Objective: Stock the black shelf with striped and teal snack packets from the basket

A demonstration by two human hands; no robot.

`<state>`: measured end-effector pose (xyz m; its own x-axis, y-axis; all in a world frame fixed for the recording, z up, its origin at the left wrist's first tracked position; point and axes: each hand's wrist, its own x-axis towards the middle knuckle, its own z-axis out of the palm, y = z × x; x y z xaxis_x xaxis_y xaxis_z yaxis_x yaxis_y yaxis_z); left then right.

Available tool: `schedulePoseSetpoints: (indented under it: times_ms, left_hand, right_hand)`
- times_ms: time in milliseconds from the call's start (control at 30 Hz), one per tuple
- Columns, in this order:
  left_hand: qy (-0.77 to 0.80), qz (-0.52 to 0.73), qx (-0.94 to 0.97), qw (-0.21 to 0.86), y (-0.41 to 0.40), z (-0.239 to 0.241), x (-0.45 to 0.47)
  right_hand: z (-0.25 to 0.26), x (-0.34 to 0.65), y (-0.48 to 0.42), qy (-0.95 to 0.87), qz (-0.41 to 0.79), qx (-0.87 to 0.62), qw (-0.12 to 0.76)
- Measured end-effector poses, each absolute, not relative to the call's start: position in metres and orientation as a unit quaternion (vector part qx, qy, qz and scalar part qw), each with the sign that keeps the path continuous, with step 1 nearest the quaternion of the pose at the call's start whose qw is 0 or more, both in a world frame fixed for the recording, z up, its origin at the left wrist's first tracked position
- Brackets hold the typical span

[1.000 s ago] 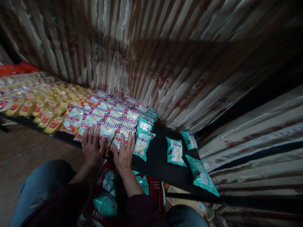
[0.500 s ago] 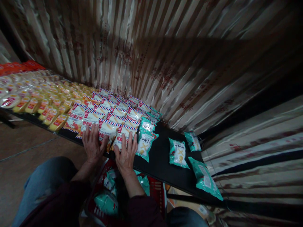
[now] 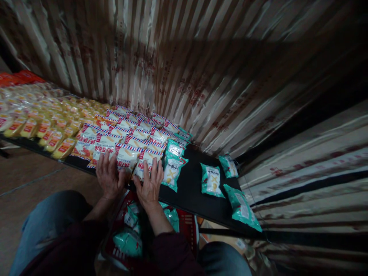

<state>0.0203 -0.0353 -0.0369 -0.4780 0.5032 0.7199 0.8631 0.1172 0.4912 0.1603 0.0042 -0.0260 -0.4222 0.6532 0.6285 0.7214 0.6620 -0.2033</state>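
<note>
My left hand [image 3: 108, 175] lies flat, fingers spread, on a white snack packet with red and blue edging [image 3: 125, 157] at the front of the black shelf [image 3: 192, 191]. My right hand [image 3: 149, 183] rests flat on the neighbouring white packet [image 3: 145, 163], beside a teal snack packet [image 3: 171, 171]. Both hands hold nothing. Rows of the same white packets run back to the wall.
Yellow packets [image 3: 46, 122] fill the shelf's left part. Three loose teal packets [image 3: 211, 179] lie on its right end. A red basket [image 3: 184, 230] with teal packets sits between my knees under the shelf edge. A striped curtain hangs behind and to the right.
Both hands stay flat on the front white packets, shifted only slightly; the view has swung a little.
</note>
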Motion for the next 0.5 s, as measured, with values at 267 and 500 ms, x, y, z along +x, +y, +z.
schedulePoseSetpoints:
  times_ms: [267, 500]
  left_hand:
    - [-0.725, -0.461, -0.474, 0.196, -0.033, -0.043, 0.019]
    - [-0.706, -0.481, -0.476, 0.209, -0.038, -0.039, 0.021]
  right_hand:
    - [-0.026, 0.162, 0.003, -0.843, -0.051, -0.410, 0.345]
    - [-0.025, 0.176, -0.009, -0.843, -0.044, -0.405, 0.351]
